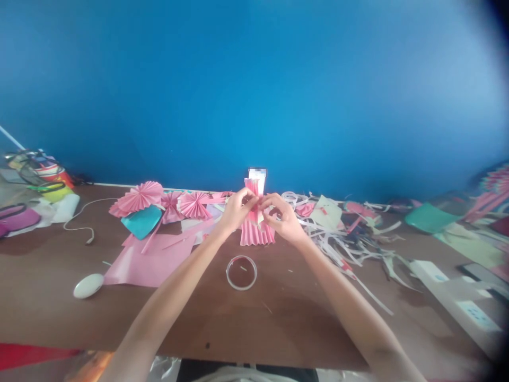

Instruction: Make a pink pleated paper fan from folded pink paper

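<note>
In the middle of the view, both hands meet at a pink pleated paper strip (253,185) held upright. My left hand (239,208) has its fingers closed on the strip's left side. My right hand (281,216) is curled at its right edge, thumb and fingertips close together near a pale strip along the paper; whether it pinches something small is hard to see. Just below the hands lies a second piece of pink pleated paper (257,236). A bright, blurred-out screen (258,174) stands behind the held paper.
A clear tape ring (241,272) lies nearer me on the brown table (238,329). Pink paper fans (141,197), a pink sheet (155,260) and a white mouse (88,286) are leftward. Paper scraps (338,249) and a power strip (449,292) lie rightward.
</note>
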Demonstrator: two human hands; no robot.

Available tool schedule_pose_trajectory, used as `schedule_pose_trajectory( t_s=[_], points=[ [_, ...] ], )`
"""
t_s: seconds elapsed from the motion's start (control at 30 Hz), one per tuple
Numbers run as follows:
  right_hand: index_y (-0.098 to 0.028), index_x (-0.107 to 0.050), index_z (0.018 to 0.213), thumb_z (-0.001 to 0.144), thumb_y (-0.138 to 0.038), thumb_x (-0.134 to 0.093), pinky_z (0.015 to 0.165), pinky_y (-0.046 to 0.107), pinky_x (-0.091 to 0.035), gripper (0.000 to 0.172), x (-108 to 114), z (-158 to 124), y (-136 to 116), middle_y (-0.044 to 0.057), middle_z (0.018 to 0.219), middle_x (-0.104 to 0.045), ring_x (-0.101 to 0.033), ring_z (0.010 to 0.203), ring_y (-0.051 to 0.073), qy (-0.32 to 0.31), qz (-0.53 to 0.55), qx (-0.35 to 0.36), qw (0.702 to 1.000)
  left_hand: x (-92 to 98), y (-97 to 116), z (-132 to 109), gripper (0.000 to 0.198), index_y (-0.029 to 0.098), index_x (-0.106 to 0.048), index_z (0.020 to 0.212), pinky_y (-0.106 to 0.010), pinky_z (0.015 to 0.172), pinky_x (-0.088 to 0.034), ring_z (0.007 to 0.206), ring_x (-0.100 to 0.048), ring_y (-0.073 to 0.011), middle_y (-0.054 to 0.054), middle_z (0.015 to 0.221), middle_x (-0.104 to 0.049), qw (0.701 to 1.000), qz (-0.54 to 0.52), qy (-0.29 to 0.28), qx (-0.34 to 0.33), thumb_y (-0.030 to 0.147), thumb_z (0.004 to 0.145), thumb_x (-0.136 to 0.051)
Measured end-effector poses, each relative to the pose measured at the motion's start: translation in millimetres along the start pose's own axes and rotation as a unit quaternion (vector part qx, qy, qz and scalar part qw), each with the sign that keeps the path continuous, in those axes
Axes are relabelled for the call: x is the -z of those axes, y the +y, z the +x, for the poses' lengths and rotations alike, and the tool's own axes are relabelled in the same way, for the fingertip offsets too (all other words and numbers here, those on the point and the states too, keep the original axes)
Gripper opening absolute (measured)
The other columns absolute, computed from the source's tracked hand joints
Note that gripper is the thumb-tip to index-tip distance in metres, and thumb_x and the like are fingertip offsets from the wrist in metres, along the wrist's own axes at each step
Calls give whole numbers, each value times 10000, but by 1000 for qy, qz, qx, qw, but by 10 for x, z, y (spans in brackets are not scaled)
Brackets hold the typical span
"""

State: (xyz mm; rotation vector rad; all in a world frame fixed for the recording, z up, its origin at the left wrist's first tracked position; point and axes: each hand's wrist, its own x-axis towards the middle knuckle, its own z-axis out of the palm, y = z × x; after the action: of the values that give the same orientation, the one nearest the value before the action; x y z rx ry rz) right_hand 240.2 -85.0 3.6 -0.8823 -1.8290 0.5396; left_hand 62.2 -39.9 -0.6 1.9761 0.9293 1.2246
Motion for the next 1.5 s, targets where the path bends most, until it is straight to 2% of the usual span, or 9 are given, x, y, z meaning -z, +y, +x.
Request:
schedule_pose_trajectory(
  t_s=[0.37, 0.63, 0.77, 0.87, 0.97, 1.13, 1.27, 1.37, 1.5],
  points=[
    [-227, -678, 780, 804, -326, -707, 759, 349, -531, 106, -10, 1, 176, 66, 1027, -644, -607, 1059, 241, 99, 154, -67, 981, -29, 112, -33, 335, 205, -580, 841, -284, 629, -430, 677, -594, -148, -26, 785, -660, 1000, 5, -3, -6, 520, 943, -527],
    [-217, -704, 724, 770, -323, -736, 753, 335, -547, 120, 79, 44, 308, 39, 974, -689, -660, 888, 203, 107, 263, -114, 952, -12, 209, -58, 275, 201, -606, 877, -310, 700, -463, 774, -617, -171, -48, 873, -667, 996, 56, -40, -65, 421, 987, -483],
    [-209, -689, 740, 772, -373, -711, 714, 345, -554, 168, 125, 59, 364, 49, 926, -731, -678, 825, 212, 97, 263, -124, 952, -9, 214, -59, 231, 206, -634, 868, -384, 877, -483, 979, -593, -215, -82, 1006, -607, 989, 111, 1, -94, 403, 956, -550],
    [-214, -705, 779, 763, -365, -724, 730, 342, -554, 153, 152, 61, 363, 47, 906, -743, -678, 821, 206, 81, 243, -105, 961, -5, 203, -51, 189, 219, -638, 829, -509, 1092, -359, 1284, -461, -280, -99, 1255, -545, 980, 159, 74, -91, 390, 908, -632],
    [-219, -724, 828, 759, -320, -736, 772, 332, -550, 123, 169, 53, 334, 46, 949, -746, -678, 879, 204, 73, 229, -77, 968, 5, 178, -36, 159, 224, -617, 843, -516, 1128, -335, 1377, -409, -273, -87, 1390, -496, 988, 108, 93, -63, 362, 922, -613],
    [-212, -721, 881, 846, -320, -587, 676, 300, -544, 176, 177, 37, 336, 37, 903, -734, -679, 790, 188, 43, 191, -102, 975, 34, 121, -21, 142, 220, -572, 836, -442, 1051, -445, 1357, -448, -253, -116, 1344, -496, 986, 57, 151, -35, 328, 928, -585],
    [-201, -667, 840, 943, -384, -451, 546, 276, -492, 301, 160, 32, 263, 49, 866, -709, -678, 687, 175, 126, 129, -117, 977, 64, 46, -13, 125, 218, -562, 826, -473, 1089, -401, 1304, -477, -264, -122, 1250, -506, 968, 124, 212, -49, 299, 921, -578],
    [-216, -653, 1042, 985, -390, -435, 727, 358, -540, 285, 117, 5, 96, 88, 1034, -708, -696, 885, 224, 189, -21, -43, 981, 60, 11, -17, 107, 211, -585, 821, -507, 1091, -372, 1316, -458, -297, -124, 1266, -497, 953, 190, 228, -55, 274, 908, -580],
    [-232, -599, 1268, 911, -382, -616, 1026, 532, -407, 387, -37, -67, -67, 148, 1293, -647, -544, 1240, 356, 84, -296, 91, 947, 14, 61, -47, 87, 212, -601, 792, -516, 1058, -372, 1289, -472, -317, -115, 1191, -556, 942, 254, 211, -58, 230, 877, -603]
  ],
)
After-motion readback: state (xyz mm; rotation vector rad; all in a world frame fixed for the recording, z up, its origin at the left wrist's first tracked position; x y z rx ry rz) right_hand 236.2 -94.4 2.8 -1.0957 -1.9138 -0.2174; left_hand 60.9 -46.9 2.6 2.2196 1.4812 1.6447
